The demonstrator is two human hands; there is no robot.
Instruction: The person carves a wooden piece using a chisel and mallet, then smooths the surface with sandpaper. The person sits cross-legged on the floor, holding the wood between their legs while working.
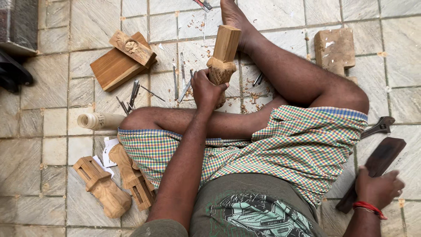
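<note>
Right hand [378, 188] grips dark mallet [376, 169]; left hand [206, 90] (clenched) holds carved post [223, 55].

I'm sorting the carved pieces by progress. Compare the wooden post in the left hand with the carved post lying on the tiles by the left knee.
The post in the left hand stands upright, gripped by the left hand; the carved post on the tiles lies flat, untouched. The held post's upper block is plain and square; the lying one's square end shows cut slots and its other end is rounded. Both are pale wood, carved in part.
</note>
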